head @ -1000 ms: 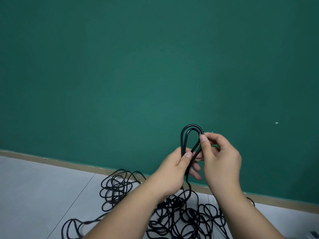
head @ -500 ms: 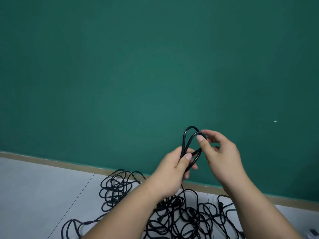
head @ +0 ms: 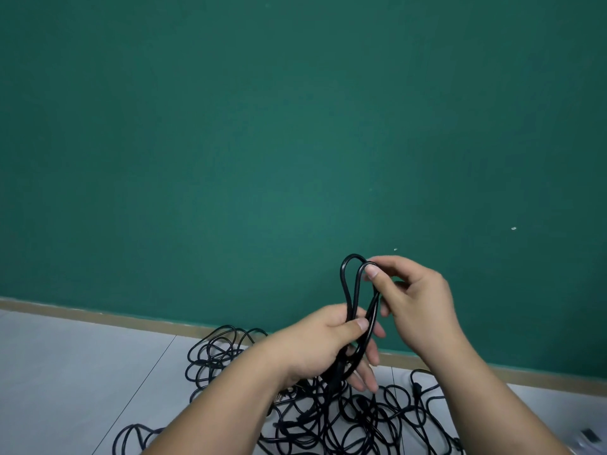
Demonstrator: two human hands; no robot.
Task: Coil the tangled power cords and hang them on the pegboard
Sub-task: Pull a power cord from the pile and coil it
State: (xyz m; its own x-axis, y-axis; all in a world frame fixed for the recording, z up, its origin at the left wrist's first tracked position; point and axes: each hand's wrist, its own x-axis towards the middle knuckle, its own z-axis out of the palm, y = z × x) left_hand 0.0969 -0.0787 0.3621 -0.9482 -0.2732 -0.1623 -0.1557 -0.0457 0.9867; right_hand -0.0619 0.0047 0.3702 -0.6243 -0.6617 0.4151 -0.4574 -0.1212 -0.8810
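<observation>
Clamping the strands under its thumb, the left hand (head: 323, 343) anchors two cord loops (head: 343, 274) whose top the right hand (head: 415, 300) pinches; a slack pinch would likely let them spring apart. Beyond, the tangled pile (head: 328, 418) on the floor (head: 82, 372) could snag whatever trails down from them.

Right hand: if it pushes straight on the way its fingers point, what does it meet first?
The right hand points up-left and pinches the cord loop; it would carry that loop along, then likely meet the green wall behind, though depth is unclear.
</observation>
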